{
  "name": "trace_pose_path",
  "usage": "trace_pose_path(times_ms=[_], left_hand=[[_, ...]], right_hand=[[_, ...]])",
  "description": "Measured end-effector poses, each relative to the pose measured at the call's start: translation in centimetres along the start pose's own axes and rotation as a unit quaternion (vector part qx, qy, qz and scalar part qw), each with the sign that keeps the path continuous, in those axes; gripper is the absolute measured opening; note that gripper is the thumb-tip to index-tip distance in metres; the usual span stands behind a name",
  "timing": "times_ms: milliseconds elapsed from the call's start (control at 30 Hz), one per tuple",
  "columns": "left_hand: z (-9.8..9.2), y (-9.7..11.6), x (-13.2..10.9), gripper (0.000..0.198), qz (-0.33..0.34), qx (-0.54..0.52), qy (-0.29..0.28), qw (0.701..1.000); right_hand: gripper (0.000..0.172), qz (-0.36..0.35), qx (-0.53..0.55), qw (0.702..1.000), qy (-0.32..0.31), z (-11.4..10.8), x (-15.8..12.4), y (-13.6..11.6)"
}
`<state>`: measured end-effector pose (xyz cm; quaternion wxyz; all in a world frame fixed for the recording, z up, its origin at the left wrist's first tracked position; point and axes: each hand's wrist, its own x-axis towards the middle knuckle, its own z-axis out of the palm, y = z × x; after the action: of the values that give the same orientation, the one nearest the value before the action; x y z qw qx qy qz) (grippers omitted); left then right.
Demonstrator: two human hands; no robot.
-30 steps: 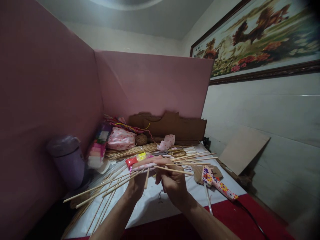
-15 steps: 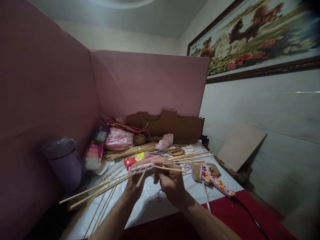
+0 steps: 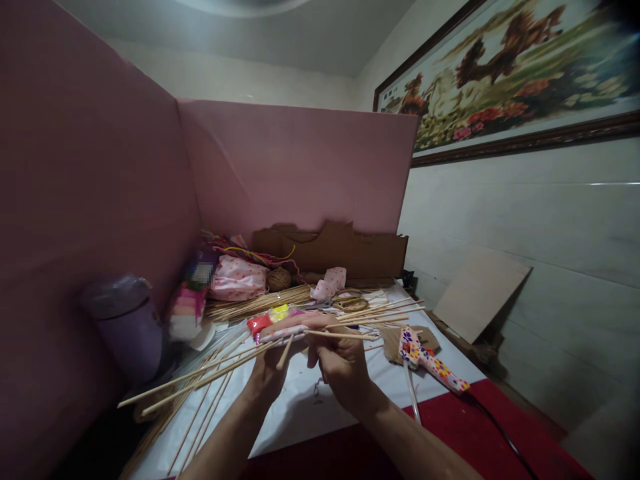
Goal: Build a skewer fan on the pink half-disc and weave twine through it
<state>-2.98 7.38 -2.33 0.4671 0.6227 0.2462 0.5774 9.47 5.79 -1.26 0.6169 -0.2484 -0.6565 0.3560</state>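
Both my hands are raised over a white-covered table (image 3: 300, 413). My left hand (image 3: 270, 370) is closed around a bunch of long thin wooden sticks (image 3: 200, 379) that fan out to the lower left. My right hand (image 3: 343, 367) pinches a single stick (image 3: 345, 335) that points right, its fingers curled. The two hands touch at the fingertips, where a strip of pink patterned fabric (image 3: 285, 331) lies across the sticks.
A flower-patterned glue gun (image 3: 433, 363) with a black cord lies right of my hands. Scissors (image 3: 345, 303), a twine ball (image 3: 278, 279), pink fabric bundles (image 3: 239, 279), cardboard (image 3: 335, 250) and more sticks sit behind. A purple cup (image 3: 127, 323) stands left. Pink boards wall the table.
The view has shifted slightly. My hands keep holding the sticks; the short stick end under my left hand has tilted a little. Nothing taken or let go.
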Motion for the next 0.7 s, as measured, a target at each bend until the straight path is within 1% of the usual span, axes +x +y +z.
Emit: trace_pose_path(times_ms=[67, 133, 200, 267, 300, 367, 433, 533, 700], left_hand=[[0.1, 0.1, 0.0, 0.051, 0.0, -0.017, 0.0, 1.0], [0.2, 0.3, 0.1, 0.051, 0.006, -0.029, 0.001, 1.0], [0.2, 0.5, 0.1, 0.043, 0.011, -0.027, 0.006, 1.0], [0.1, 0.7, 0.1, 0.032, 0.012, -0.014, 0.023, 1.0], [0.0, 0.8, 0.0, 0.029, 0.011, -0.008, 0.036, 0.999], [-0.3, 0.9, 0.0, 0.032, 0.009, 0.001, 0.058, 0.998], [-0.6, 1.0, 0.0, 0.034, 0.003, 0.006, 0.069, 0.998], [-0.9, 1.1, 0.1, 0.034, 0.0, 0.01, 0.072, 0.997], [-0.7, 1.0, 0.0, 0.027, 0.022, -0.013, 0.077, 0.997]], right_hand=[[0.02, 0.001, -0.001, 1.0, 0.002, -0.1, -0.1, 0.2], [0.02, 0.005, 0.006, 1.0, 0.003, -0.1, -0.1, 0.3], [0.019, 0.013, 0.017, 1.0, 0.006, -0.1, -0.1, 0.3], [0.019, 0.018, 0.026, 0.999, 0.016, -0.1, 0.0, 0.2], [0.018, 0.019, 0.028, 0.999, 0.021, -0.2, 0.1, 0.1], [0.016, 0.022, 0.031, 0.999, 0.032, -0.3, 0.3, 0.0], [0.016, 0.03, 0.038, 0.998, 0.037, -0.4, 0.5, -0.1], [0.016, 0.047, 0.056, 0.997, 0.04, -0.5, 0.7, -0.1], [0.019, 0.047, 0.058, 0.996, 0.044, -0.4, 0.6, -0.1]])
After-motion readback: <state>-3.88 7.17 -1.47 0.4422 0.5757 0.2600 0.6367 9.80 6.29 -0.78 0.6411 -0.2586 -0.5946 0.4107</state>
